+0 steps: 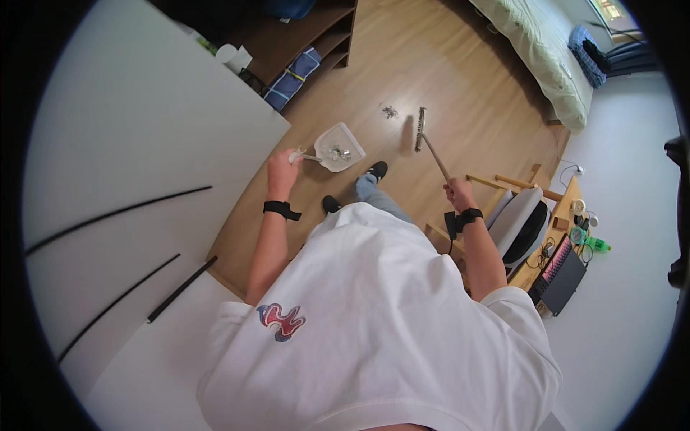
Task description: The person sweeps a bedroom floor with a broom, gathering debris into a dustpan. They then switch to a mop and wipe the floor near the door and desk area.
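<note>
My left hand [284,172] is closed round the handle of a whitish dustpan [350,138], with a bit of white material also showing at the fingers. Small grey and shiny scraps [338,153] lie inside the pan. My right hand [458,192] grips the wooden stick of a broom [436,159], whose pale bristle head [420,131] is at the floor to the right of the pan. A small pile of similar scraps [389,112] is on the wooden floor between the broom head and the dustpan, a little farther off.
A brown shelf unit [316,25] with a blue checked bag [293,79] stands far left beside a white panel [165,93]. A bed [539,50] is far right. Nearer on the right are a chair [519,219] and a wooden desk [546,251] bearing a laptop [563,284].
</note>
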The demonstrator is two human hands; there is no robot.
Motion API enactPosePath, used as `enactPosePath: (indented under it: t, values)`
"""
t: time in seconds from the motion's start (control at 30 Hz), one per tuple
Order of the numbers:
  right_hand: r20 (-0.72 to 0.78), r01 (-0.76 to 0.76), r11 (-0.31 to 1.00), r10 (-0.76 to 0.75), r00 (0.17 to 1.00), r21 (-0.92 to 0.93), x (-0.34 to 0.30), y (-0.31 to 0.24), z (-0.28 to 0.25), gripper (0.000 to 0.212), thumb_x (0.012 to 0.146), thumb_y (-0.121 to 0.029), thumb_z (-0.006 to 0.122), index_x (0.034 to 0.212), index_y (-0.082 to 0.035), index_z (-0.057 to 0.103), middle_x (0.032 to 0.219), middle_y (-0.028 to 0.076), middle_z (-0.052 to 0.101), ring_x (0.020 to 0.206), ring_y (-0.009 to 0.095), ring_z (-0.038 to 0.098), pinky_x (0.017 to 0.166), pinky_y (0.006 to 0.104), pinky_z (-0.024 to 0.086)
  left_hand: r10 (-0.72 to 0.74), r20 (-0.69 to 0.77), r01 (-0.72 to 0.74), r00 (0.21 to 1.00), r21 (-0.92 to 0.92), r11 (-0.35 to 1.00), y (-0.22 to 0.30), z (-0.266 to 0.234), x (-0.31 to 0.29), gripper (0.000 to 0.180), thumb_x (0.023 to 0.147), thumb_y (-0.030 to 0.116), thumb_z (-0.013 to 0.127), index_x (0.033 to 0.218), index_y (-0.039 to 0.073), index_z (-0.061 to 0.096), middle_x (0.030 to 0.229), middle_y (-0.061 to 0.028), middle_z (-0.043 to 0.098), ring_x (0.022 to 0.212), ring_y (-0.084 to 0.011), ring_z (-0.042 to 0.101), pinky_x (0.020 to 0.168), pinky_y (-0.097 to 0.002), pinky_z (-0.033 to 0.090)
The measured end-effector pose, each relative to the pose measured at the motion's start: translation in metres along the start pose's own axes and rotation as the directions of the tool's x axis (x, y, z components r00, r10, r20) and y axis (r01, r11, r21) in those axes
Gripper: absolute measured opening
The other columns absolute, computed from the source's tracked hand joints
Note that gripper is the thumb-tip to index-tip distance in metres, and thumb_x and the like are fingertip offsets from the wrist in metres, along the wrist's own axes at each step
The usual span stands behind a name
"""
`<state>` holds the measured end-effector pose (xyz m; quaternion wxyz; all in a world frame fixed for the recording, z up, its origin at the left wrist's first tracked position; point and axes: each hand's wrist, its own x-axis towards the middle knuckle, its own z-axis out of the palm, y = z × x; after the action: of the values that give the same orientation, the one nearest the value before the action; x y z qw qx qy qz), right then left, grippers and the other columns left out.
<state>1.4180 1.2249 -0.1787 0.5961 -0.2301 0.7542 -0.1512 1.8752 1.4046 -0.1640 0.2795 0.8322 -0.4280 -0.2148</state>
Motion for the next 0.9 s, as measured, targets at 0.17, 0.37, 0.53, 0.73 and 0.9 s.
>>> enactPosePath:
  t: [0.17, 0.37, 0.53, 0.73, 0.9]
  values:
    - [0.008, -0.032, 0.996, 0.031, 0.999, 0.088, 0.044, -0.029, 0.009, 0.011, 0.086, -0.007, 0.050, 0.081, 0.003, 0.051, 0.074, 0.014, 0.059, 0.050, 0.011, 0.048, 0.040, 0.0214, 0.038, 0.092, 0.006, -0.092, 0.996, -0.014, 0.996, 0.019, 0.019, 0.047, 0.027, 0.075, 0.015, 0.074, 0.097, 0.001, 0.068, 0.091, -0.0213, 0.066, 0.085, -0.0383, 0.062, 0.075, -0.0426, 0.050]
    - [0.010, -0.048, 0.991, 0.047, 0.999, 0.124, 0.094, -0.063, 0.002, 0.011, 0.085, -0.005, 0.048, 0.084, 0.005, 0.052, 0.075, 0.015, 0.059, 0.051, 0.012, 0.049, 0.041, 0.0228, 0.038, 0.130, 0.050, -0.133, 0.990, 0.049, 0.990, 0.047, 0.042, 0.098, 0.027, 0.075, 0.014, 0.074, 0.098, 0.001, 0.068, 0.092, -0.0203, 0.066, 0.086, -0.0383, 0.062, 0.076, -0.0423, 0.050]
    - [-0.040, -0.038, 0.995, 0.042, 0.998, 0.094, 0.108, -0.096, 0.012, 0.012, 0.084, -0.003, 0.045, 0.084, 0.006, 0.052, 0.074, 0.015, 0.059, 0.050, 0.013, 0.048, 0.041, 0.0242, 0.037, 0.158, 0.107, -0.166, 0.982, 0.068, 0.984, 0.072, 0.055, 0.133, 0.028, 0.076, 0.014, 0.073, 0.100, 0.000, 0.067, 0.097, -0.0191, 0.066, 0.090, -0.0372, 0.062, 0.079, -0.0411, 0.050]
    - [-0.062, -0.019, 0.999, 0.021, 0.998, 0.029, 0.129, -0.111, 0.024, 0.015, 0.085, -0.004, 0.043, 0.082, 0.006, 0.053, 0.069, 0.013, 0.058, 0.048, 0.014, 0.048, 0.040, 0.0257, 0.037, 0.207, 0.163, -0.220, 0.965, 0.066, 0.973, 0.074, 0.087, 0.172, 0.027, 0.076, 0.013, 0.072, 0.099, 0.000, 0.067, 0.095, -0.0194, 0.066, 0.089, -0.0374, 0.062, 0.079, -0.0412, 0.049]
    - [-0.064, 0.001, 0.998, -0.005, 0.998, -0.067, 0.142, -0.109, 0.045, 0.018, 0.086, -0.005, 0.043, 0.087, 0.007, 0.056, 0.068, 0.013, 0.058, 0.048, 0.016, 0.050, 0.042, 0.0283, 0.040, 0.220, 0.188, -0.230, 0.957, 0.035, 0.972, 0.069, 0.106, 0.192, 0.023, 0.077, 0.009, 0.070, 0.097, -0.001, 0.066, 0.093, -0.0202, 0.064, 0.089, -0.0390, 0.060, 0.078, -0.0428, 0.048]
